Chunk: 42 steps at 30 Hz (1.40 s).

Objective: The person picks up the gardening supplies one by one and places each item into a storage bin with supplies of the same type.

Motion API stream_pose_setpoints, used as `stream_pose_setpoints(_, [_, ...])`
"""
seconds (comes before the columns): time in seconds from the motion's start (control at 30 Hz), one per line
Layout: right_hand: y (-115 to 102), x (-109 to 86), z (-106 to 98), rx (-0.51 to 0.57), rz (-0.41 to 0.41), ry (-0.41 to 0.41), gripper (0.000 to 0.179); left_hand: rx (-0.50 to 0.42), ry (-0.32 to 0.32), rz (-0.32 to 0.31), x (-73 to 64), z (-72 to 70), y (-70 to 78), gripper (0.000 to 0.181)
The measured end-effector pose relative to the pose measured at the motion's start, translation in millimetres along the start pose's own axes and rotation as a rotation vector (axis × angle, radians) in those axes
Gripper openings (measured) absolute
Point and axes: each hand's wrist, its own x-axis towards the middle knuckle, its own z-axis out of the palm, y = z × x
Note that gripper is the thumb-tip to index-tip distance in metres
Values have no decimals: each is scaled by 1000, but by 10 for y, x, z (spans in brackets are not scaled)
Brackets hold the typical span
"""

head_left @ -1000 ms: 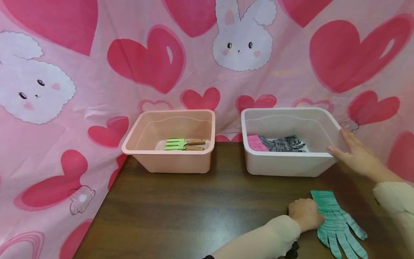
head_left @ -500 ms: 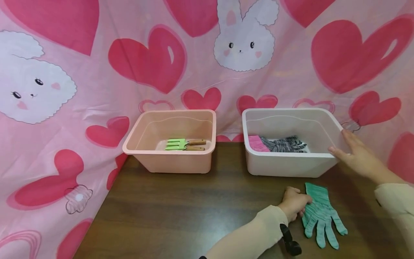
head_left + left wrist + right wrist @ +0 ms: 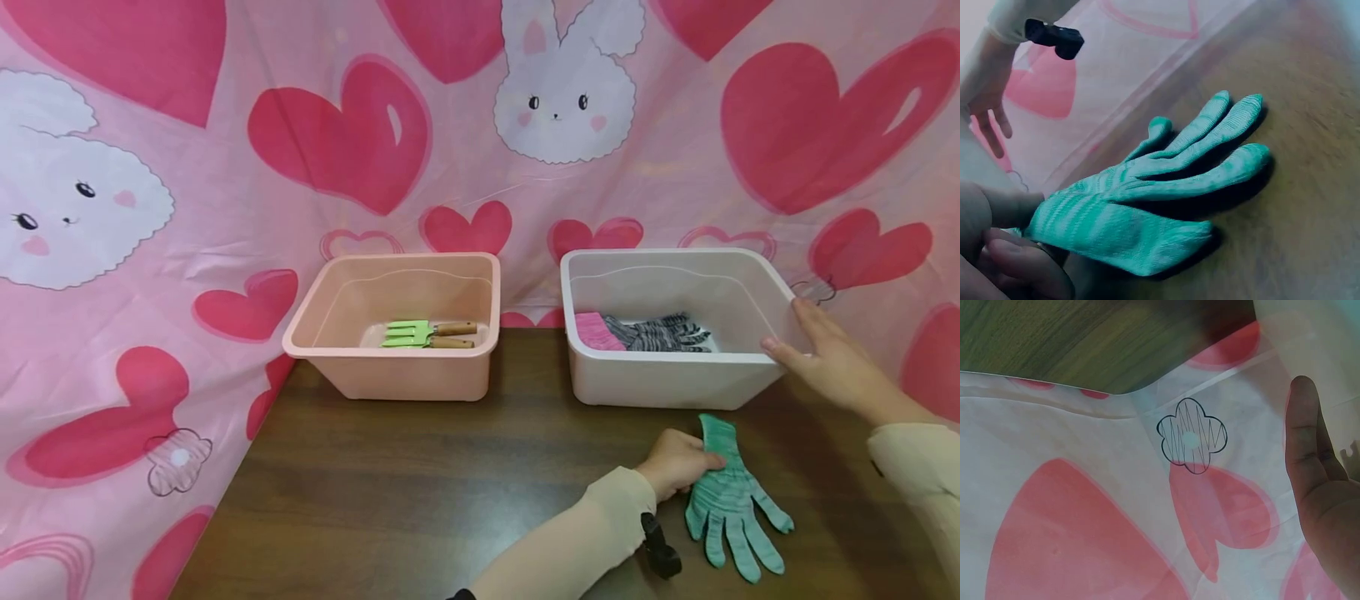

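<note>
My left hand (image 3: 675, 462) pinches the green striped knit glove (image 3: 731, 508) near its cuff, on the side towards the left. In the left wrist view the thumb and fingers close on the glove's cuff end (image 3: 1085, 225), while its fingers spread over the table. My right hand (image 3: 840, 362) rests on the right end of the white bin (image 3: 660, 383), thumb at the front rim and straight fingers along the side. The right wrist view shows a straight finger (image 3: 1304, 425) against the pale wall. Inside the white bin lie a pink piece (image 3: 597, 332) and a grey-black knit glove (image 3: 652, 335).
A peach bin (image 3: 416, 377) stands left of the white one, holding green hand forks (image 3: 412, 333) with wooden handles. Both bins are at the back of the brown wooden table (image 3: 420, 483). A pink cloth (image 3: 420, 125) with hearts and rabbits hangs behind and to the left.
My left hand has drawn the green glove left and slightly back, towards the white bin, and its cuff has turned leftward. The right hand keeps its place on the bin.
</note>
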Motion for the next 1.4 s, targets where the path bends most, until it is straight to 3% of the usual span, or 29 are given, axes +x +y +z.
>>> stream_pose_setpoints(0.17, [-12, 8, -3, -11, -10, -3, 96, -14, -19, 83, 10, -105, 39, 2])
stream_pose_setpoints(0.33, [-14, 24, -13, -19, -57, 0, 97, 15, -84, 184, 9, -272, 99, 17])
stream_pose_setpoints(0.47, [-25, 36, -29, -29, -72, -13, 99, 130, -102, 249, -13, -432, 197, 4])
stream_pose_setpoints(0.53, [-31, 36, -43, -45, -60, -27, 100, 209, -109, 299, -31, -513, 253, 14])
stream_pose_setpoints(0.63, [-40, 29, -66, -63, -37, -51, 100, 311, -139, 397, -47, -638, 332, 12])
stream_pose_setpoints(0.7, [-42, 27, -77, -81, -31, -61, 100, 361, -156, 451, -53, -726, 389, 27])
stream_pose_setpoints(0.77, [-46, 30, -82, -94, -26, -61, 100, 391, -172, 504, -57, -812, 452, 38])
stream_pose_setpoints(0.97, [-48, 21, -69, -100, -16, -45, 100, 448, -176, 594, -109, -1037, 654, 30])
stream_pose_setpoints(1.07, [-35, 15, -65, -83, -34, -40, 97, 448, -192, 609, -134, -1122, 715, 32])
stream_pose_setpoints(1.27, [-12, 21, -58, -78, -44, -33, 96, 335, -275, 647, -174, -1250, 814, 35])
stream_pose_setpoints(1.4, [-5, 30, -53, -58, -67, -32, 95, 265, -238, 638, -196, -1336, 908, 31])
